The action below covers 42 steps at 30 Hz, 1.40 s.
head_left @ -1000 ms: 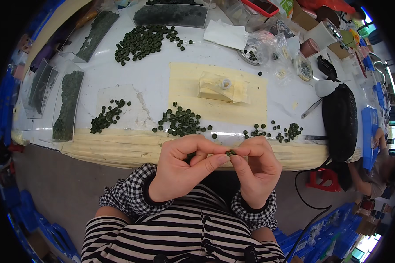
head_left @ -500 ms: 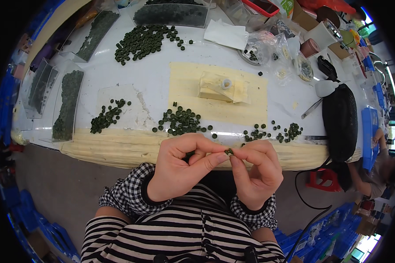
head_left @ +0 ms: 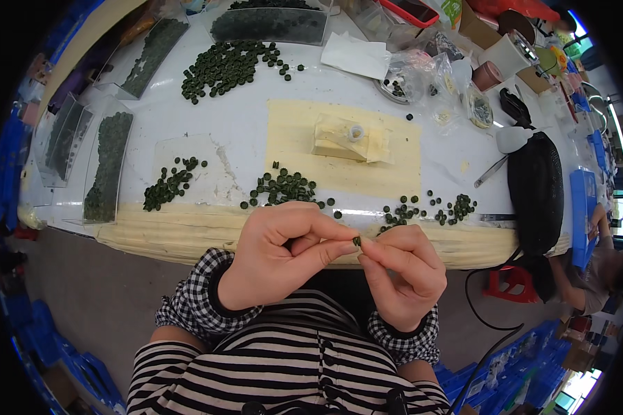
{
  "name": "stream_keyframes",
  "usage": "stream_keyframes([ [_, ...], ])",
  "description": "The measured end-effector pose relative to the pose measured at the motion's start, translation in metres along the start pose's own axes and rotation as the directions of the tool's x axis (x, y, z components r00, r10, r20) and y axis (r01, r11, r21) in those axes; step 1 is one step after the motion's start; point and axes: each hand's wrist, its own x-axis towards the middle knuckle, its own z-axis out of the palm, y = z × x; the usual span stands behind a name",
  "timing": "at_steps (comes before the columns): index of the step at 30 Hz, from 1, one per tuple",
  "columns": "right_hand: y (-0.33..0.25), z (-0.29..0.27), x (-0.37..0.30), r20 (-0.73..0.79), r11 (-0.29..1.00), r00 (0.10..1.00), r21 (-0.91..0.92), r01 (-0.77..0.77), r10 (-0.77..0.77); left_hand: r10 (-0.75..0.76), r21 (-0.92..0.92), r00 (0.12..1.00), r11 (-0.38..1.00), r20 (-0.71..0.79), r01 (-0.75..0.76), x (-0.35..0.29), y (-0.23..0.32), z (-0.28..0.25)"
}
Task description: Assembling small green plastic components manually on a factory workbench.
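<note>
A small dark green ridged round piece (head_left: 357, 241) is pinched between thumb and forefinger of my left hand (head_left: 273, 252), just above the table's front edge. My right hand (head_left: 407, 273) meets it from the other side, its thumb and forefinger tips closed at the piece; fingers cover much of it. Beyond my left hand lies a heap of similar green pieces (head_left: 289, 188). A looser group of them (head_left: 458, 209) is spread past my right hand. Another small heap (head_left: 166, 188) sits to the left.
A large heap (head_left: 228, 68) of green pieces lies at the back, near clear trays (head_left: 268, 24). On a yellow sheet (head_left: 291, 124) stands a wrapped block (head_left: 336, 145). Tweezers (head_left: 491, 173) and a black bag-like object (head_left: 535, 194) lie right. A cable (head_left: 472, 297) hangs below.
My left hand has shifted slightly left and up. The small green piece has turned and moved a little left, with the right fingertips following it.
</note>
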Motion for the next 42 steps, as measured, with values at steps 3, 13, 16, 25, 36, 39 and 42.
stream_keyframes([
  [3, 0.000, -0.002, 0.000, 0.013, 0.997, 0.998, 0.055, -0.055, 0.055, 0.052, 0.061, 0.998, 0.997, -0.026, -0.050, 0.001, -0.002, 0.000],
  [13, 0.003, -0.001, -0.004, 0.044, 0.967, 0.987, 0.197, -0.159, 0.153, 0.357, 0.386, 0.934, 0.860, 0.015, -0.335, 0.003, -0.002, 0.002],
  [16, 0.005, 0.000, -0.006, 0.050, 0.961, 0.986, 0.220, -0.169, 0.162, 0.340, 0.355, 0.940, 0.876, 0.026, -0.326, 0.004, -0.003, 0.001],
  [25, 0.003, 0.003, -0.006, 0.001, 0.984, 0.998, 0.167, -0.067, 0.068, 0.224, 0.154, 0.974, 0.964, -0.038, -0.216, 0.004, -0.008, 0.003],
  [36, 0.002, 0.005, -0.004, -0.042, 1.000, 0.999, 0.030, 0.004, -0.003, 0.165, 0.146, 0.984, 0.977, -0.063, -0.155, 0.003, -0.006, 0.003],
  [39, 0.004, 0.007, -0.005, -0.041, 0.998, 0.998, -0.035, 0.049, -0.051, 0.186, 0.162, 0.981, 0.971, -0.048, -0.176, 0.004, -0.005, 0.002],
  [42, 0.004, 0.007, -0.006, -0.036, 0.998, 0.998, -0.044, 0.050, -0.052, 0.212, 0.186, 0.976, 0.962, -0.046, -0.200, 0.005, -0.005, 0.003],
])
